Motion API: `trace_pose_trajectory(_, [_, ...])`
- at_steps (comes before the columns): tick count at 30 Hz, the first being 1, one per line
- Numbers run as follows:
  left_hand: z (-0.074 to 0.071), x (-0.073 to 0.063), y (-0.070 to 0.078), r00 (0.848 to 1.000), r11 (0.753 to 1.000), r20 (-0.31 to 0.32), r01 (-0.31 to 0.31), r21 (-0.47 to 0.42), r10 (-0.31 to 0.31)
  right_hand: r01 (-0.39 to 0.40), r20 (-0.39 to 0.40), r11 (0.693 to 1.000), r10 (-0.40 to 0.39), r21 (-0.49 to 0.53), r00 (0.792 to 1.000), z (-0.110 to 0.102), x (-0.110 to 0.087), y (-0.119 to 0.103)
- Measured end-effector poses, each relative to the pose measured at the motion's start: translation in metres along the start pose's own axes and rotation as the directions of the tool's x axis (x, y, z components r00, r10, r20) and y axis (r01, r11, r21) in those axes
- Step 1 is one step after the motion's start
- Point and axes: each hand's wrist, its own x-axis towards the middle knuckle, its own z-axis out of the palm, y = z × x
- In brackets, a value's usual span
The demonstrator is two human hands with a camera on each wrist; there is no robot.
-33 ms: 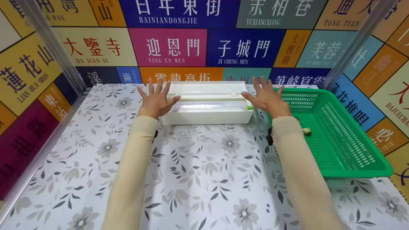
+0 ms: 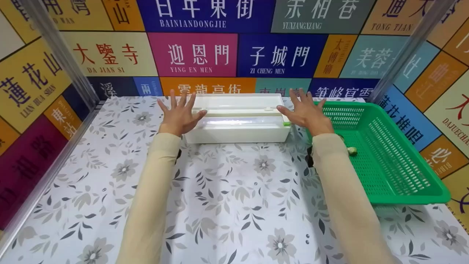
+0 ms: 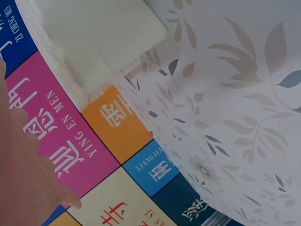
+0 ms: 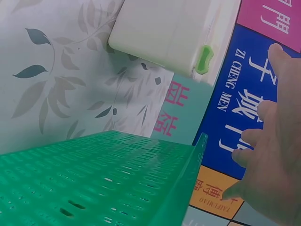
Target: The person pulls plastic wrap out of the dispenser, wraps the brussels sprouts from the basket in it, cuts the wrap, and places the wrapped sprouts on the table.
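Booth-like workspace with sign-printed walls [image 2: 234, 55]

Diffuse light, hazy wrist views

Head view: bright, even light, seemingly from above; soft grey shadows band the cloth [image 2: 220, 234] and deepen left of the basket [image 2: 403, 199]. A streak of glare crosses the box [image 2: 236, 135]. The rails [image 2: 58, 47] splay towards the frame's edges. Left wrist view: pale haze, low contrast; cloth edge bowed, left hand [image 3: 28, 174] soft. Right wrist view: similar haze; grey shade beside the box, right hand [image 4: 273, 165] slightly blurred.
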Motion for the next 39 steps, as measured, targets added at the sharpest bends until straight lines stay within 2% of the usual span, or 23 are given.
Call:
trace_pose_trajectory(8, [-0.002, 0.0, -0.002, 1.0, 1.0, -0.002, -0.021, -0.001, 0.021, 0.023, 0.008, 1.0, -0.024, 0.009, 1.0, -0.001, 0.0, 0.0])
trace_pose_trajectory(14, [-0.004, -0.002, -0.009, 0.999, 0.999, 0.037, -0.032, -0.032, 0.033, 0.068, -0.01, 0.995, -0.067, 0.067, 0.998, -0.003, -0.002, -0.001])
trace_pose_trajectory(17, [-0.004, -0.002, -0.014, 0.997, 0.995, 0.068, -0.04, -0.092, 0.046, 0.079, -0.019, 0.984, -0.077, 0.161, 0.997, -0.004, -0.002, -0.003])
trace_pose_trajectory(20, [-0.004, -0.002, -0.019, 0.994, 0.982, 0.091, -0.043, -0.185, 0.06, 0.071, -0.042, 0.951, -0.061, 0.302, 0.997, -0.002, -0.002, -0.006])
trace_pose_trajectory(24, [-0.001, -0.003, -0.024, 0.995, 0.947, 0.075, -0.039, -0.317, 0.066, 0.038, -0.063, 0.892, -0.011, 0.451, 0.998, 0.005, -0.001, -0.011])
trace_pose_trajectory(28, [0.004, -0.008, -0.029, 0.998, 0.899, 0.037, -0.036, -0.436, 0.057, 0.036, -0.095, 0.86, 0.015, 0.508, 0.995, 0.015, -0.002, -0.016])
trace_pose_trajectory(30, [0.008, -0.011, -0.032, 0.998, 0.872, 0.015, -0.045, -0.487, 0.059, 0.052, -0.127, 0.849, 0.018, 0.526, 0.992, 0.02, -0.003, -0.017])
trace_pose_trajectory(32, [0.011, -0.013, -0.035, 0.999, 0.84, -0.008, -0.048, -0.54, 0.053, 0.078, -0.168, 0.825, 0.021, 0.56, 0.986, 0.025, -0.003, -0.02])
trace_pose_trajectory(35, [0.016, -0.015, -0.039, 0.999, 0.789, -0.036, -0.043, -0.613, 0.026, 0.125, -0.23, 0.769, 0.03, 0.627, 0.973, 0.032, -0.003, -0.024])
trace_pose_trajectory(37, [0.018, -0.016, -0.04, 0.999, 0.756, -0.041, -0.029, -0.654, 0.003, 0.14, -0.258, 0.728, 0.053, 0.672, 0.965, 0.037, -0.003, -0.026])
trace_pose_trajectory(39, [0.02, -0.017, -0.04, 0.999, 0.727, -0.041, -0.019, -0.687, -0.013, 0.141, -0.274, 0.699, 0.081, 0.701, 0.958, 0.042, -0.002, -0.026])
